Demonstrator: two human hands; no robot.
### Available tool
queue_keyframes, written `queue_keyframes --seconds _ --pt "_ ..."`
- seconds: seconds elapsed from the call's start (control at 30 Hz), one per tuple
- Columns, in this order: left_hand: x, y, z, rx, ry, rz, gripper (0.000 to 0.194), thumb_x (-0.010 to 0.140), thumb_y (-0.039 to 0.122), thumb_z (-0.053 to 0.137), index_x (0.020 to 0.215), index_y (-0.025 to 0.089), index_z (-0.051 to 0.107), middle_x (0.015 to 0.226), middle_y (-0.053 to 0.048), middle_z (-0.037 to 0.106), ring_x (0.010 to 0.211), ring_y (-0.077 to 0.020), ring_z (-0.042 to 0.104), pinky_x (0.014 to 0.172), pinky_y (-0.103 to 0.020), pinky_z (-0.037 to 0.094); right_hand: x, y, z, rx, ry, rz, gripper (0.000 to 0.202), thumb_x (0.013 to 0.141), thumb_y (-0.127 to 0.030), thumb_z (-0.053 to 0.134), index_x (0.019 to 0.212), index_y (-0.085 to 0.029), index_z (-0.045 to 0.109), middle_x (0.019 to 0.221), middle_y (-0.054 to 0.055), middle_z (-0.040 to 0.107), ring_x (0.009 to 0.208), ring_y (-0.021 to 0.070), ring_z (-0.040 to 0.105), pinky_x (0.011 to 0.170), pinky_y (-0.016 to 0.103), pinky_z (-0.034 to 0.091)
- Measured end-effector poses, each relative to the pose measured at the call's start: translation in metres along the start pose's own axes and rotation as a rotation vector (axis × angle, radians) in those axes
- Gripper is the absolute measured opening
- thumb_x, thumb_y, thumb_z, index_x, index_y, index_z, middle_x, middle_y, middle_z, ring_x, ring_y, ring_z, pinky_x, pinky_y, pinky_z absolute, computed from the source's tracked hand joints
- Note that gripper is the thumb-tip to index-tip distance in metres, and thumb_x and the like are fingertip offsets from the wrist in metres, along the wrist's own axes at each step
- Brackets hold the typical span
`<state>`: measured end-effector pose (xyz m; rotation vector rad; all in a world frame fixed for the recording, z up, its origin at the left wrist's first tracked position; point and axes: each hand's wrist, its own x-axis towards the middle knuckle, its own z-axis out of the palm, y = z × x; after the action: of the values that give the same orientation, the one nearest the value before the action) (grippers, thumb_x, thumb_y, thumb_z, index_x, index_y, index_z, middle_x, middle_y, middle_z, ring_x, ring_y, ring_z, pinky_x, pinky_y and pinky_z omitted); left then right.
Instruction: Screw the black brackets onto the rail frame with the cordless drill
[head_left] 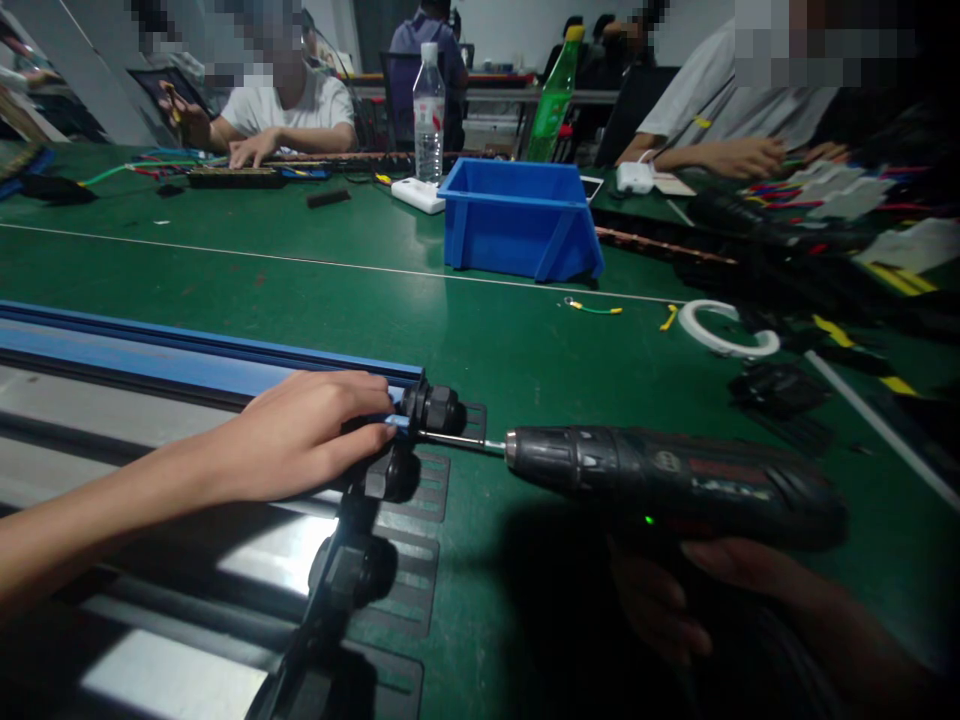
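Note:
My right hand [720,590], in deep shadow, is wrapped round the handle of a black cordless drill [667,480] lying level in the air. A small green light glows on it. Its long thin bit [465,440] points left and reaches the end of a blue-edged metal profile [187,365]. My left hand [307,430] lies over that end, thumb and fingers closed about the blue edge beside the bit's tip. Black cable glands [439,408] stick out along the end, with black slotted plates [409,580] by them. The exact contact at the tip is hidden by my fingers.
A blue plastic bin [517,225] stands on the green table [300,225], with a clear bottle [429,120] and a green bottle [555,100] behind it. A white ring-shaped coil [727,330], wires and black parts lie to the right. Other people sit across the table.

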<state>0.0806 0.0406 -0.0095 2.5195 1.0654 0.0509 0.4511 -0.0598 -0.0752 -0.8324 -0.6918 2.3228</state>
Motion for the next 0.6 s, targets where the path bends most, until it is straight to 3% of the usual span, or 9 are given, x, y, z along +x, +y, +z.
queue_keyframes --seconds 0.1,0.3,0.6 --pt "0.0 0.0 0.0 0.003 -0.001 -0.003 0.033 0.106 0.035 0.04 0.105 0.018 0.068 0.1 -0.005 0.066 0.096 -0.0225 0.063 0.083 -0.032 0.046 -0.001 -0.001 0.002 -0.024 0.036 0.004 0.035 0.084 -0.049 0.074 0.083 -0.014 0.072 0.067 0.005 0.057 0.063 0.0181 0.054 0.065 0.034 0.044" --pt "-0.002 0.001 0.0 0.002 -0.006 -0.004 0.033 0.106 0.035 0.039 0.104 0.018 0.068 0.098 -0.004 0.066 0.094 -0.0221 0.062 0.081 -0.031 0.046 0.004 0.001 -0.019 -0.09 -0.176 -0.004 0.036 0.09 -0.052 0.065 0.093 -0.017 0.072 0.072 0.006 0.057 0.063 0.0192 0.053 0.067 0.036 0.046" --pt "0.001 0.0 0.001 0.008 -0.003 -0.009 0.032 0.105 0.035 0.04 0.104 0.018 0.067 0.1 -0.005 0.066 0.095 -0.0223 0.063 0.083 -0.031 0.046 0.004 0.005 -0.02 -0.011 -0.186 -0.011 0.031 0.091 -0.048 0.066 0.092 -0.017 0.073 0.07 0.003 0.053 0.059 0.0156 0.048 0.065 0.035 0.047"
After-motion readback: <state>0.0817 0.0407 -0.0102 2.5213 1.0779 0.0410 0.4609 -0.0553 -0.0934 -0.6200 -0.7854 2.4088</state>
